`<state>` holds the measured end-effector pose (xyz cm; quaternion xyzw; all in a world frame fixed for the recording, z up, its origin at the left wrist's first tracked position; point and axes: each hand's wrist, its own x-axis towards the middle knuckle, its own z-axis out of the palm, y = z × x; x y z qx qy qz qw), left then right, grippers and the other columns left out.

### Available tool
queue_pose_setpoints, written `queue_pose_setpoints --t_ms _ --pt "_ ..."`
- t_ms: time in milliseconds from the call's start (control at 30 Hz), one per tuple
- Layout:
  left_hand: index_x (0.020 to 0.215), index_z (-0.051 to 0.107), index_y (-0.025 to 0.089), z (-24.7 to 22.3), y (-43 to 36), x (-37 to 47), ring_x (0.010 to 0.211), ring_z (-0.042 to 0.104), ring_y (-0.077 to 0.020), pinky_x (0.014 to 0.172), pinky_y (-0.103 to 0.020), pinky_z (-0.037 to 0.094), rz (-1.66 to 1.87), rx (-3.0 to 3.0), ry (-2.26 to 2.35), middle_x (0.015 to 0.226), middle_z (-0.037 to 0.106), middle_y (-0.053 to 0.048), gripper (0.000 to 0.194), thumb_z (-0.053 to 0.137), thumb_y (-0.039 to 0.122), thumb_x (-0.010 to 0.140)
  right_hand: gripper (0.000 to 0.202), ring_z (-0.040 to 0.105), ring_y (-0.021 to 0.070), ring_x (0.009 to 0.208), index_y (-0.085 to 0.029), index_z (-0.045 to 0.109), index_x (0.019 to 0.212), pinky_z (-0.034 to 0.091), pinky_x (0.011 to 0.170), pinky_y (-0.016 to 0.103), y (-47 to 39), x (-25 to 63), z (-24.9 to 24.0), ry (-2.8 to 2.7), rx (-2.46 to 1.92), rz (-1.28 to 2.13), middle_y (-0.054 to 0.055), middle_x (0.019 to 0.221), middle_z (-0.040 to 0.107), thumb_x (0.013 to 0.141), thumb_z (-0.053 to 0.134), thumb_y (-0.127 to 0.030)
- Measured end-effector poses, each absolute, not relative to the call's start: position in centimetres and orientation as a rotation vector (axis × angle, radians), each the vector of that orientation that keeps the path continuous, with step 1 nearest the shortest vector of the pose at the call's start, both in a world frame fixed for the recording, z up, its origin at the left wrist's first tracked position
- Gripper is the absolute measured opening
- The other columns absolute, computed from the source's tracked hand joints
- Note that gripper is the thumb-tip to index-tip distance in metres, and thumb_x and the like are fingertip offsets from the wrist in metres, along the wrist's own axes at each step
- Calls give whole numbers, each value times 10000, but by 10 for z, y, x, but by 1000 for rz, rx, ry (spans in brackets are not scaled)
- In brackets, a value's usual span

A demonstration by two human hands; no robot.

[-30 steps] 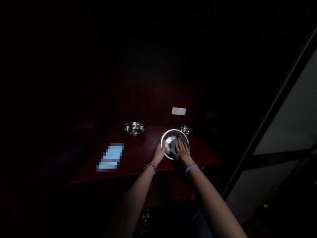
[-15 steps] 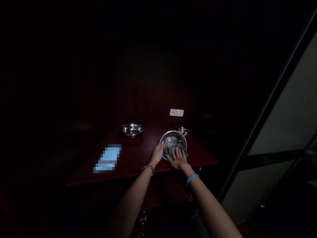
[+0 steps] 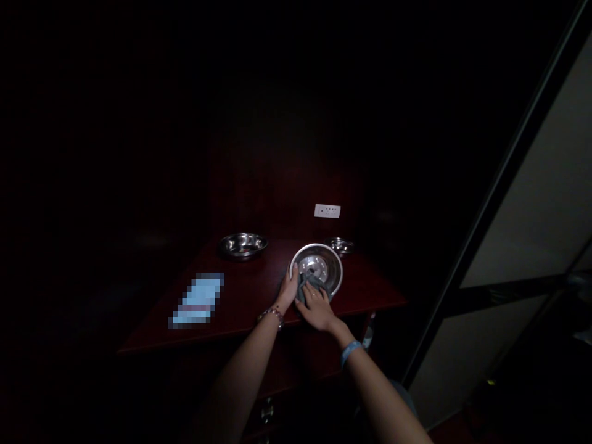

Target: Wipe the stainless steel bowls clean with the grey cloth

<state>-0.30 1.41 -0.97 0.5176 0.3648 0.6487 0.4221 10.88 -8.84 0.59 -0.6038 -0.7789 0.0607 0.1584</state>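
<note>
My left hand (image 3: 288, 290) grips the left rim of a shiny metal bowl (image 3: 330, 262), thumb inside the rim. The bowl is tilted so that its inside faces me. My right hand (image 3: 317, 307) presses a grey cloth (image 3: 305, 285) against the lower inner wall of the bowl, its fingers bent over the cloth. A beaded bracelet is on the left wrist and a light blue band on the right.
A wide metal basin (image 3: 243, 245) stands at the back left of the dark red table (image 3: 250, 296). A smaller metal bowl (image 3: 342, 245) is behind the held one. A pixelated bluish patch (image 3: 198, 299) lies at left. A white socket (image 3: 327, 211) is on the wall.
My right hand and the cloth have moved left along the lower inside of the bowl, toward my left hand. The bowl has shifted slightly left, and more of its bottom shows.
</note>
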Motion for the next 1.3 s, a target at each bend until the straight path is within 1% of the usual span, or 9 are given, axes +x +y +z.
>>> queue_pose_setpoints --t_ms 233,367,533,700,800,867,1033,1167,1300 --pt "1313 570 245 -3 13 1 1286 602 -224 1156 -400 426 1681 1215 843 1380 638 -98 430 526 477 955 476 614 246 1314 -174 530 1468 333 1201 412 -94 106 8 -2115 -1661 -110 136 1445 648 1006 463 -268" --pt "1317 551 248 -3 16 3 1308 595 -220 1152 -380 438 1703 1148 807 1417 620 -92 427 521 464 949 515 649 254 1234 -163 556 1447 379 1140 401 -99 104 16 -2121 -1697 -221 143 1354 703 951 428 -116" --pt "1268 625 233 0 13 7 1318 601 -239 1165 -411 436 1656 1126 662 1372 679 -93 463 434 546 985 535 667 255 1177 -177 610 1394 433 1093 379 -100 119 16 -2006 -1642 -200 117 1257 747 907 420 -66" --pt "1220 704 215 15 2 6 1283 639 -278 1131 -432 474 1578 1070 642 1251 755 -109 602 327 634 1010 373 684 270 1133 -148 704 1217 506 1045 388 -92 130 20 -1727 -1212 144 126 1204 759 967 455 -269" --pt "1265 686 237 19 -2 1 1293 639 -252 1127 -409 477 1605 1016 672 1305 738 -81 606 294 629 1022 463 706 260 1091 -125 698 1177 544 1006 373 -87 128 25 -1458 -996 420 130 1160 767 984 482 -486" --pt "1277 685 234 18 -1 -1 1299 637 -248 1128 -407 477 1611 964 683 1315 734 -84 611 312 641 1016 557 705 250 1135 -130 656 1254 543 1028 370 -85 126 27 -1309 -949 548 138 1243 744 978 469 -576" --pt "1104 762 199 10 6 -4 1275 653 -260 1146 -417 467 1517 905 661 1206 780 -102 608 378 653 981 707 704 232 1210 -160 428 1513 582 1000 377 -81 130 21 -1187 -908 787 150 1468 621 1008 327 -646" --pt "994 763 195 6 10 -7 1177 699 -270 1095 -440 498 1498 843 723 1131 796 -115 492 492 601 930 751 665 250 1289 -121 444 1506 591 1009 398 -75 141 10 -1085 -862 908 171 1482 607 997 344 -664" --pt "973 735 162 3 9 -11 1065 713 -267 1014 -430 524 1599 874 768 1036 798 -121 484 661 610 807 825 688 280 1250 -82 472 1494 588 1008 448 -72 148 1 -1163 -1026 848 210 1436 636 1001 221 -695"
